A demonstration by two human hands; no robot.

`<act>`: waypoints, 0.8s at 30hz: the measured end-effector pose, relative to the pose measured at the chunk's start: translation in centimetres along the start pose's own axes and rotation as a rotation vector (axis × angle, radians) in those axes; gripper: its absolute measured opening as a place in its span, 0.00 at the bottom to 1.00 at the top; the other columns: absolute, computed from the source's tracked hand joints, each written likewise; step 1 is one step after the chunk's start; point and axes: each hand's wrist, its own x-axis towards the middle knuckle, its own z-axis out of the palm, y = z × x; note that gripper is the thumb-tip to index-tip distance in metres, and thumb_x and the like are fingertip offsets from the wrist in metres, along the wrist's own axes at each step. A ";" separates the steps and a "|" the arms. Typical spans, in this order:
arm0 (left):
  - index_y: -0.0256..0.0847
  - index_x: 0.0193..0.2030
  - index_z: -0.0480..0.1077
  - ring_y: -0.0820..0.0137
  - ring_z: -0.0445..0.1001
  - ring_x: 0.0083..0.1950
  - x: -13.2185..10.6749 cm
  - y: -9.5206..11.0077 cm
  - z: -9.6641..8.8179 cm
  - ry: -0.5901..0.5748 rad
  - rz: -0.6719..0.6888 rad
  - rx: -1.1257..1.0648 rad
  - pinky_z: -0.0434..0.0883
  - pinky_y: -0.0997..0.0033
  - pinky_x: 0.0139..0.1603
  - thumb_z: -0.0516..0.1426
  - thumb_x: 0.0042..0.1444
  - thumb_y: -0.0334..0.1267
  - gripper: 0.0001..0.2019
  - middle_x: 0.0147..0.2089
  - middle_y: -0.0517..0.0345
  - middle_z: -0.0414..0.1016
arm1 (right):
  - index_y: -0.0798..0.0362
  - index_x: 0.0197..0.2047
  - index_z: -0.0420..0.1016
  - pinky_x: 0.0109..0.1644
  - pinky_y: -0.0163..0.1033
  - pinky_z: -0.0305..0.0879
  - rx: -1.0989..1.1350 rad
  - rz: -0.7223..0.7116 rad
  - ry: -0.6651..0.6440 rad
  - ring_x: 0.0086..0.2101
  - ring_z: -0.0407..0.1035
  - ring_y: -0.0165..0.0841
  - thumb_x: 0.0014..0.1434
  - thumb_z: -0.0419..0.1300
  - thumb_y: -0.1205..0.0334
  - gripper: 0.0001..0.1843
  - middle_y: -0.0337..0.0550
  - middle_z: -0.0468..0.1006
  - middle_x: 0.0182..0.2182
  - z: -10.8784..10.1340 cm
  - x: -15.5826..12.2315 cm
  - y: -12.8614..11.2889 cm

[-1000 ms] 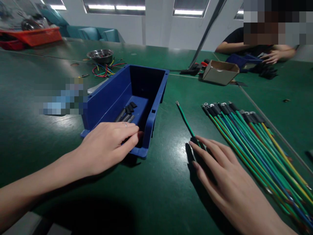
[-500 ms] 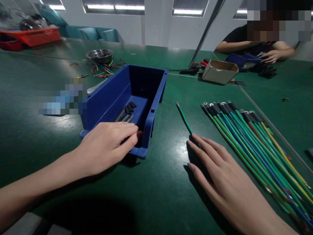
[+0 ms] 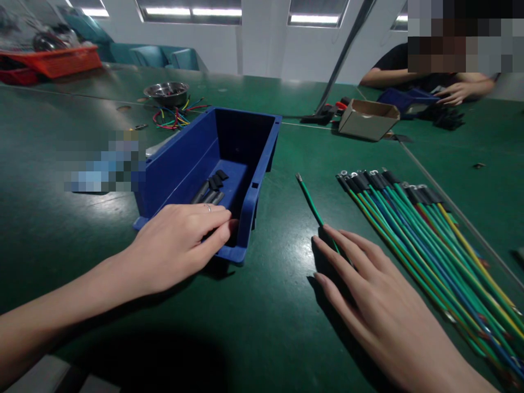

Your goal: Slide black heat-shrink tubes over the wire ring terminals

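My left hand (image 3: 184,240) reaches over the low front of a blue bin (image 3: 245,255). Its thumb and index finger are drawn together, and what lies at their tips is hidden inside. Several short black tubes (image 3: 212,196) and small black pieces lie on the bin floor beyond my knuckles. To the right, my right hand (image 3: 364,284) rests low over the green table with fingers stretched and apart. A single green wire (image 3: 311,203) with a metal tip runs under those fingers, its near part hidden.
A row of green, yellow and blue cables (image 3: 417,240) with black sleeves and ring ends lies at right. Farther back are a cardboard box (image 3: 366,123), a metal bowl (image 3: 167,95), coloured wires (image 3: 174,117) and an orange basket (image 3: 61,63). A person sits at back right.
The green wire and my right fingers have shifted very slightly. My left hand stays in the same place at the bin.
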 end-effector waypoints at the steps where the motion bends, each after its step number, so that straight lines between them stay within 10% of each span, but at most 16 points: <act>1: 0.40 0.30 0.64 0.68 0.68 0.33 0.0 0.0 0.0 0.005 0.005 -0.001 0.58 0.67 0.36 0.43 0.69 0.41 0.18 0.30 0.60 0.69 | 0.56 0.63 0.67 0.58 0.53 0.69 0.009 0.006 0.003 0.60 0.60 0.43 0.68 0.49 0.51 0.26 0.50 0.69 0.61 -0.1 0.0 0.0; 24: 0.40 0.31 0.66 0.68 0.68 0.33 -0.1 -0.1 0.2 0.026 0.008 0.003 0.60 0.67 0.37 0.43 0.69 0.41 0.18 0.31 0.60 0.70 | 0.59 0.62 0.67 0.58 0.53 0.68 -0.021 -0.009 0.028 0.61 0.60 0.44 0.68 0.49 0.52 0.26 0.53 0.67 0.61 0.0 -0.1 0.0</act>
